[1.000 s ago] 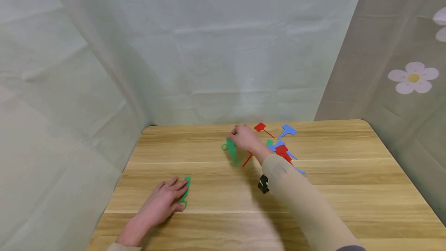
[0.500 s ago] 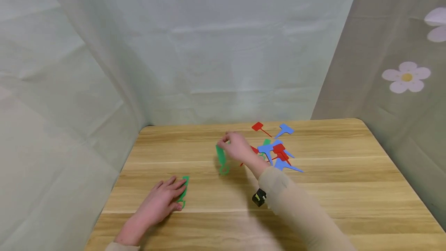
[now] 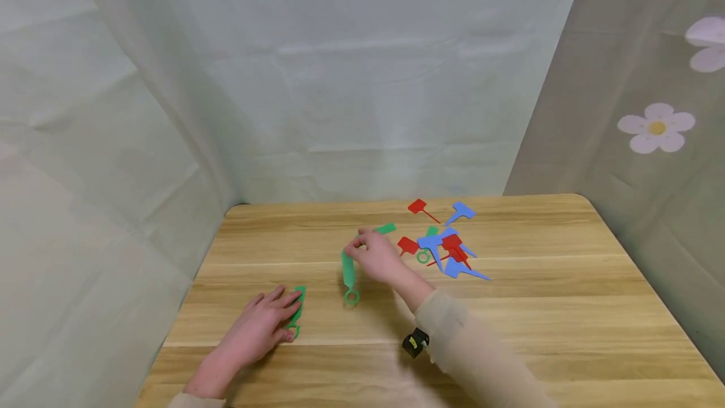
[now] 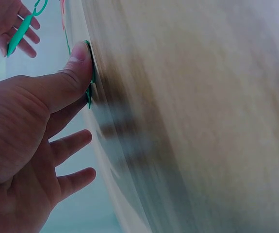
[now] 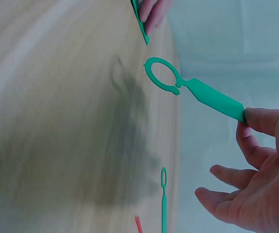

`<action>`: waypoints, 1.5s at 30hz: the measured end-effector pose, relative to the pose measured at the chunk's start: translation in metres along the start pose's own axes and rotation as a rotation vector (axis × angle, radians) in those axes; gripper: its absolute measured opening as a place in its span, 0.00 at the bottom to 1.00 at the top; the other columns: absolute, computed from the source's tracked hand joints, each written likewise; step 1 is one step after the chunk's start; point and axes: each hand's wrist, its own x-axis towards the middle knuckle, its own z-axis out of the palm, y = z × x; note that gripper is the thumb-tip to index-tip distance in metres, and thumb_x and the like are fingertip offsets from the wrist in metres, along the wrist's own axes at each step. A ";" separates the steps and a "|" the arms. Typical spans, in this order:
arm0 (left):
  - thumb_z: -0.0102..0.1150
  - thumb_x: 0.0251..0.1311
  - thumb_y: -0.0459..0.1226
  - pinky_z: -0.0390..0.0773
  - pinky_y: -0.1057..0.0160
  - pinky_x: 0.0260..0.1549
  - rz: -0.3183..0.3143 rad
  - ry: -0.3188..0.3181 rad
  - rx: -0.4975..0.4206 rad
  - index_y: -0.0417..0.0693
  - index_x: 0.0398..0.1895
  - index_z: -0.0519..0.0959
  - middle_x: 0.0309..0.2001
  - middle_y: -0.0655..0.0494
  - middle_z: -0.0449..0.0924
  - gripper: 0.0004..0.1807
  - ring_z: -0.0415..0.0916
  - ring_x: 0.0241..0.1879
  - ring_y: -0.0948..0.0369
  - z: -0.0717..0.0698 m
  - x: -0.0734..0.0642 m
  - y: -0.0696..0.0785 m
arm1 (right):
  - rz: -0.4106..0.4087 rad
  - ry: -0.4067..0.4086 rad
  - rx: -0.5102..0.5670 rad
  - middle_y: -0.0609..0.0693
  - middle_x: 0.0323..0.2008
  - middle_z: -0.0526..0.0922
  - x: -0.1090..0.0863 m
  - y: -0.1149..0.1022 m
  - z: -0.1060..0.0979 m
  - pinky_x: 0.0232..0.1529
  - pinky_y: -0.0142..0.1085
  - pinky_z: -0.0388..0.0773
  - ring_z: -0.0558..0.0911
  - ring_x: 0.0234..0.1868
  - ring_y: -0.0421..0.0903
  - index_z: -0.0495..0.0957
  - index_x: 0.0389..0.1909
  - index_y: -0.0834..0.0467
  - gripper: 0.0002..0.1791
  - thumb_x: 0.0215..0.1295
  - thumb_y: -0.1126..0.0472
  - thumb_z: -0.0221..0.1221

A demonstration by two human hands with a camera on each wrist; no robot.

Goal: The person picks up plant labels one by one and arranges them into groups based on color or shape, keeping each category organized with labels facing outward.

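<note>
In the head view my right hand point(image 3: 375, 257) pinches the flat end of a green ring-ended plant label point(image 3: 348, 269) between thumb and fingertip. The right wrist view shows this label point(image 5: 217, 98) raised off the table, its split ring pointing away from the hand and the other fingers loosely spread. My left hand point(image 3: 257, 326) lies at the table's left side, its fingers resting on another green plant label point(image 3: 301, 298) flat on the wood. In the left wrist view, the thumb point(image 4: 81, 63) touches this label's edge while the outer fingers extend loosely.
Another green label point(image 3: 386, 228) lies just behind my right hand. Red and blue T-shaped plant labels point(image 3: 429, 243) overlap in a loose pile right of centre, with a green label point(image 3: 423, 256) partly under them. A red label point(image 3: 417, 206) and a blue label point(image 3: 462, 209) lie near the back edge.
My right hand has drawn the pinched green label leftward and toward me, away from another green label that now shows behind it. My left hand stays on its label.
</note>
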 end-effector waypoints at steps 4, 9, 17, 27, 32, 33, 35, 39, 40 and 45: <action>0.79 0.56 0.45 0.66 0.24 0.65 0.000 -0.002 0.004 0.41 0.71 0.79 0.75 0.47 0.74 0.40 0.66 0.74 0.34 0.000 0.001 0.000 | -0.017 0.006 0.015 0.68 0.74 0.71 -0.004 0.000 0.009 0.77 0.57 0.64 0.64 0.79 0.68 0.90 0.39 0.56 0.13 0.78 0.54 0.61; 0.78 0.56 0.45 0.66 0.24 0.65 -0.003 0.002 0.000 0.40 0.71 0.79 0.74 0.46 0.74 0.39 0.66 0.74 0.34 0.001 0.001 -0.001 | -0.021 0.024 0.031 0.70 0.72 0.73 -0.007 0.001 0.023 0.81 0.58 0.54 0.59 0.80 0.70 0.91 0.41 0.59 0.11 0.77 0.57 0.63; 0.78 0.57 0.45 0.67 0.24 0.65 0.002 -0.004 -0.008 0.42 0.71 0.79 0.75 0.48 0.74 0.39 0.66 0.75 0.36 0.001 0.001 0.000 | 0.043 0.036 0.052 0.70 0.76 0.67 -0.010 0.003 0.045 0.79 0.64 0.54 0.49 0.82 0.74 0.90 0.36 0.56 0.14 0.78 0.53 0.62; 0.79 0.56 0.45 0.66 0.23 0.65 0.006 0.003 -0.007 0.41 0.70 0.81 0.74 0.48 0.75 0.38 0.65 0.76 0.36 0.000 0.001 0.000 | 0.058 0.055 0.002 0.71 0.77 0.65 -0.009 0.001 0.070 0.78 0.63 0.59 0.44 0.83 0.74 0.92 0.34 0.52 0.13 0.77 0.54 0.62; 0.79 0.56 0.45 0.65 0.24 0.66 -0.005 -0.003 -0.012 0.42 0.70 0.80 0.74 0.48 0.76 0.38 0.65 0.76 0.36 -0.001 0.002 -0.001 | 0.044 0.080 -0.112 0.70 0.78 0.64 -0.009 0.001 0.078 0.78 0.59 0.61 0.46 0.82 0.74 0.91 0.30 0.50 0.13 0.75 0.54 0.64; 0.79 0.56 0.45 0.65 0.24 0.66 -0.005 -0.007 -0.015 0.41 0.71 0.80 0.74 0.48 0.75 0.39 0.65 0.76 0.36 -0.001 0.002 -0.001 | 0.035 0.085 -0.139 0.71 0.77 0.65 -0.009 0.001 0.080 0.78 0.59 0.61 0.47 0.82 0.74 0.91 0.30 0.50 0.13 0.74 0.54 0.64; 0.78 0.57 0.45 0.65 0.24 0.66 -0.005 -0.019 -0.027 0.41 0.71 0.79 0.74 0.47 0.75 0.39 0.65 0.76 0.37 -0.001 0.002 -0.001 | 0.022 0.093 -0.178 0.71 0.77 0.66 -0.011 0.001 0.081 0.78 0.59 0.61 0.48 0.82 0.75 0.91 0.29 0.50 0.12 0.73 0.54 0.65; 0.77 0.59 0.45 0.64 0.25 0.68 -0.001 -0.039 -0.059 0.40 0.72 0.78 0.75 0.45 0.73 0.39 0.66 0.76 0.39 -0.001 0.002 -0.001 | 0.011 0.096 -0.254 0.72 0.76 0.67 -0.011 0.000 0.086 0.80 0.57 0.57 0.50 0.81 0.75 0.91 0.30 0.50 0.11 0.72 0.53 0.67; 0.77 0.59 0.44 0.64 0.25 0.68 0.000 -0.040 -0.067 0.39 0.72 0.78 0.75 0.44 0.73 0.39 0.66 0.76 0.39 -0.001 0.002 -0.002 | 0.008 0.097 -0.272 0.72 0.75 0.67 -0.011 -0.001 0.087 0.81 0.57 0.56 0.50 0.81 0.75 0.91 0.30 0.50 0.11 0.72 0.53 0.68; 0.76 0.61 0.44 0.72 0.33 0.66 0.002 -0.039 -0.095 0.37 0.72 0.78 0.76 0.43 0.72 0.38 0.70 0.73 0.40 -0.001 0.002 -0.003 | 0.010 0.104 -0.368 0.70 0.75 0.70 -0.008 -0.001 0.093 0.82 0.53 0.53 0.53 0.81 0.74 0.90 0.28 0.48 0.12 0.72 0.51 0.68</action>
